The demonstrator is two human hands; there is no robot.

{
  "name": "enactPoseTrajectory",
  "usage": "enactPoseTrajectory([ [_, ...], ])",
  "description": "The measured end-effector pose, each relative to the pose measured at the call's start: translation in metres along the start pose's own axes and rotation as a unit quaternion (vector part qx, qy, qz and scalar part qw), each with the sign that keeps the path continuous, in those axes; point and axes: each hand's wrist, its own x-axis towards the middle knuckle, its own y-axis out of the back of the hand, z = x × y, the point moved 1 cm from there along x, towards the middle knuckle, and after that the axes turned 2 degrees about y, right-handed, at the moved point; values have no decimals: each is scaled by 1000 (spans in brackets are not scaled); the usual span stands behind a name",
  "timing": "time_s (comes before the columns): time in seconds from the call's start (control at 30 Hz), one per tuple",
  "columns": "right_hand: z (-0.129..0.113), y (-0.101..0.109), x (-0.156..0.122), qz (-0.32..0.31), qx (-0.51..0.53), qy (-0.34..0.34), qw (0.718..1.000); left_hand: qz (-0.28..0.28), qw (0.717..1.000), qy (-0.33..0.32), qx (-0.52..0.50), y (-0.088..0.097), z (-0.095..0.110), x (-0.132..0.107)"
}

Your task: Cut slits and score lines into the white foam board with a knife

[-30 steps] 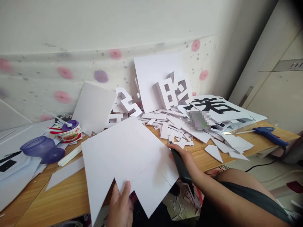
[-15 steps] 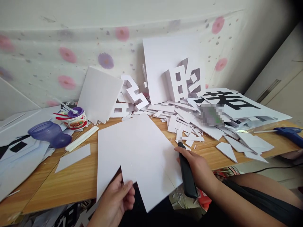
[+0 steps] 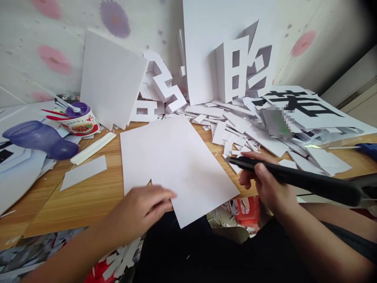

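Note:
A large white foam board [image 3: 173, 161] with notched lower edges lies flat on the wooden table [image 3: 73, 204]. My left hand [image 3: 141, 210] rests palm-down on its near edge, fingers stretched out and blurred by motion. My right hand [image 3: 266, 184] is closed round a long black utility knife [image 3: 294, 179], held level just right of the board, its tip pointing left toward the board's right edge.
White cut-out characters [image 3: 232, 70] and several board offcuts [image 3: 232, 129] pile against the flowered wall. A purple vase [image 3: 41, 137] and a noodle cup [image 3: 78, 122] stand at the left. A printed sheet [image 3: 303, 106] and a blue glue gun [image 3: 368, 149] lie at the right.
The board went from lifted and tilted to lying flat on the table. My left hand moved from gripping its edge to pressing on top. My right hand turned the knife to level.

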Motion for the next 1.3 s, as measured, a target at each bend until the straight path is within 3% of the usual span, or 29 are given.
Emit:
enactPoseTrajectory([
  [0.1,-4,-27,-7,-29,-27,-24,999,-27,983,-125,129,13,2,62],
  [0.2,-7,-53,-17,-18,-88,-76,993,-117,960,-168,189,7,0,107],
  [0.27,-6,-64,-21,-7,-126,-89,988,-170,951,-178,189,-1,-3,121],
  [0.37,-2,-70,-22,-6,-187,-67,980,-207,945,-189,170,-10,-10,126],
  [0.53,2,-74,-23,-3,-282,-15,959,-205,933,-219,199,-13,-22,126],
  [0.73,3,-73,-23,-43,-304,24,951,-195,920,-243,236,-14,-25,130],
  [1.1,6,-75,-18,-75,-308,81,945,-198,924,-240,224,-14,-26,130],
  [1.3,1,-76,-5,-143,-301,134,933,-203,919,-238,240,-13,-23,129],
])
